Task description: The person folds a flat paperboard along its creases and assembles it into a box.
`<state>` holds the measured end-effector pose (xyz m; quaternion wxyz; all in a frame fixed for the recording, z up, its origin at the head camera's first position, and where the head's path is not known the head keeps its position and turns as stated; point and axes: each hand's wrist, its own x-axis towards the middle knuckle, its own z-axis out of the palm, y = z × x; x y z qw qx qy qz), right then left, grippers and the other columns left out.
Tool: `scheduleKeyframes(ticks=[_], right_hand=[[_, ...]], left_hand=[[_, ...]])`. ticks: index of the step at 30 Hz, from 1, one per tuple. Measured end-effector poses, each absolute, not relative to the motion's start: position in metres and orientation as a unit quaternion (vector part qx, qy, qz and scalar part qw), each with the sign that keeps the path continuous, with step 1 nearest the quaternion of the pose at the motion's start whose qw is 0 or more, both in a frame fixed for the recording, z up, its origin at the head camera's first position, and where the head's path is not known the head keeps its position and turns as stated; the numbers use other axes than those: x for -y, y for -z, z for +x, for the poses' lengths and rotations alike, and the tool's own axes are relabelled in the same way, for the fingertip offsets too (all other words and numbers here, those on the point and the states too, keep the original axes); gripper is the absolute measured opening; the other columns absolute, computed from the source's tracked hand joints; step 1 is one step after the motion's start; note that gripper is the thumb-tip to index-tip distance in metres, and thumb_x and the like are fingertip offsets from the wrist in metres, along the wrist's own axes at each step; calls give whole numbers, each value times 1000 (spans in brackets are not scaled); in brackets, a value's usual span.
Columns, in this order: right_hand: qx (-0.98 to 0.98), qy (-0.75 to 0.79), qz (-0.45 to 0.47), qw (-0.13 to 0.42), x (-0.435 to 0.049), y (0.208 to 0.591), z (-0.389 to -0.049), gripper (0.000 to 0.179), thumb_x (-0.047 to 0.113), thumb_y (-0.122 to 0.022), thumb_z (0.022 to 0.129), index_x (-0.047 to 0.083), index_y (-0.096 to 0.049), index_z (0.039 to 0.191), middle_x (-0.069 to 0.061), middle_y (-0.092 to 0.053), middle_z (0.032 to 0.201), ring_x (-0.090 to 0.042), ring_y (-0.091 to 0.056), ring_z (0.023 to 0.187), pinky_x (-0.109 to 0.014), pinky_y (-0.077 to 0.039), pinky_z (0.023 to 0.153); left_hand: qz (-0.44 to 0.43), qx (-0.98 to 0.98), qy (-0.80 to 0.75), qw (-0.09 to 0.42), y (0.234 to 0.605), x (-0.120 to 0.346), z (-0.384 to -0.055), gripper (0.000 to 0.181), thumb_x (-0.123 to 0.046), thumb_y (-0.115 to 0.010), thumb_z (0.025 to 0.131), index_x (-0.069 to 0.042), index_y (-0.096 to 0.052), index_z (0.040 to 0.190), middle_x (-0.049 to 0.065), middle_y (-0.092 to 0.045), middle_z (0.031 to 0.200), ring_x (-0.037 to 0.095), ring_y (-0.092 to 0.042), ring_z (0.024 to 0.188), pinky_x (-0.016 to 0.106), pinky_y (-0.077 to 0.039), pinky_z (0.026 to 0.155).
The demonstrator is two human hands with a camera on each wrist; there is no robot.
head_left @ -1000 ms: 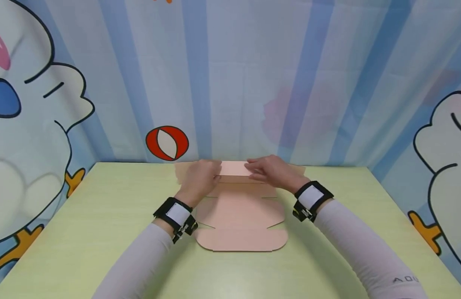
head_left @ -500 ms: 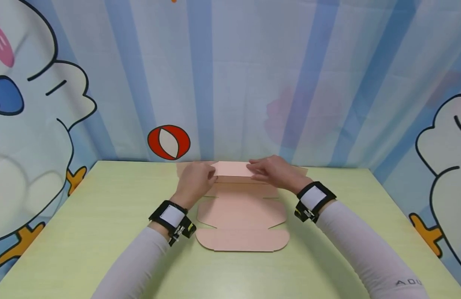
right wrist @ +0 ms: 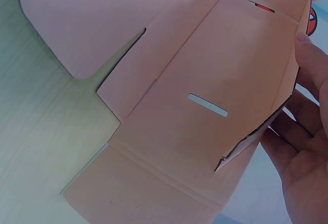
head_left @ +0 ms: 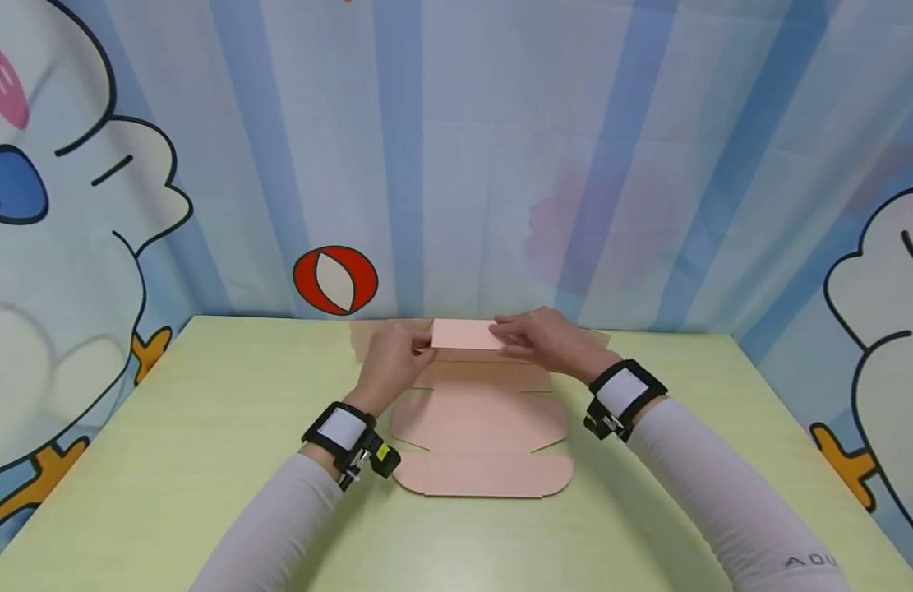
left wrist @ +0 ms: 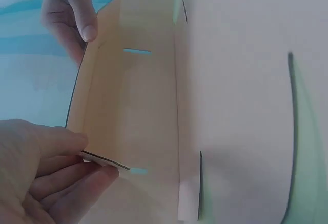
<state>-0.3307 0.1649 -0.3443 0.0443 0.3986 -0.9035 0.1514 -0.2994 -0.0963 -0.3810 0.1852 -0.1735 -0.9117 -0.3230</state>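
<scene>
A flat pink cardboard box blank (head_left: pixel 478 419) lies on the table, with cut slits along its sides. Its far panel stands raised, and a strip along the top edge (head_left: pixel 462 335) is folded over toward me. At that strip's left end my left hand (head_left: pixel 389 362) pinches a small end flap (left wrist: pixel 105 159) between thumb and fingers. My right hand (head_left: pixel 548 341) grips the strip's right part, thumb on the near side and fingers behind, as the right wrist view shows. Two narrow slots, one of them a slot (right wrist: pixel 207 105) nearer the right hand, pierce the raised panel.
The pale yellow-green table (head_left: pixel 227 427) extends to both sides and in front of the blank. Close behind the far panel hangs a blue striped curtain (head_left: pixel 486 164) with cartoon prints. Side flaps (right wrist: pixel 154 183) of the blank stick out left and right beyond the hands.
My left hand drew back slightly to the left, then came in again and now pinches the end flap. The right hand has kept its grip on the strip.
</scene>
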Motion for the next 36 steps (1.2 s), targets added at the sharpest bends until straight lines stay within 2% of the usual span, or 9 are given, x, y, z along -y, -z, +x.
scheduleKeyframes(ticks=[4, 7, 12, 17, 25, 31, 36], right_hand=[[902, -151, 402, 52, -164, 345, -331, 40, 25, -66, 94, 10, -64, 132, -15, -60, 138, -23, -73, 82, -36, -59, 78], [901, -152, 402, 54, -164, 345, -330, 40, 25, -67, 94, 9, -64, 131, -15, -60, 137, -23, -73, 81, -36, -59, 77], [905, -152, 393, 52, -164, 345, -331, 41, 25, -67, 94, 10, -64, 131, -15, -60, 138, -25, -73, 88, -35, -58, 77], [903, -158, 397, 52, -165, 346, -330, 40, 24, -68, 93, 9, -65, 130, -16, -61, 137, -24, -73, 82, -32, -56, 72], [901, -154, 401, 55, -163, 344, -330, 39, 24, -69, 92, 10, -66, 128, -14, -62, 135, -20, -71, 73, -30, -56, 70], [901, -153, 402, 56, -164, 343, -330, 39, 24, -69, 92, 10, -66, 128, -13, -62, 135, -24, -73, 82, -32, -57, 73], [901, -153, 402, 55, -165, 342, -331, 40, 24, -69, 92, 9, -66, 129, -13, -62, 135, -25, -73, 84, -31, -55, 72]], left_hand=[[-148, 892, 405, 137, 385, 98, -301, 22, -12, -75, 86, -8, -78, 107, 9, -77, 103, 23, -72, 89, 34, -61, 76], [-124, 881, 447, 96, 385, 98, -301, 25, -22, -76, 87, -10, -78, 108, 8, -76, 105, 23, -70, 92, 32, -60, 76], [-67, 860, 504, 38, 380, 95, -300, 29, -35, -68, 93, -11, -78, 106, 12, -75, 101, 21, -68, 91, 30, -58, 78], [-14, 828, 561, 12, 381, 91, -302, 27, -26, -65, 96, -7, -76, 110, 12, -72, 107, 21, -68, 88, 30, -60, 82], [0, 737, 674, -51, 390, 91, -308, 32, -18, -61, 98, -4, -67, 127, 18, -66, 125, 22, -72, 98, 38, -57, 91], [24, 643, 757, -116, 390, 90, -311, 38, -11, -55, 100, 0, -56, 137, 21, -60, 134, 15, -71, 96, 37, -51, 100], [30, 606, 783, -136, 389, 88, -313, 41, -9, -51, 102, 1, -49, 142, 20, -58, 135, 12, -70, 94, 36, -48, 105]])
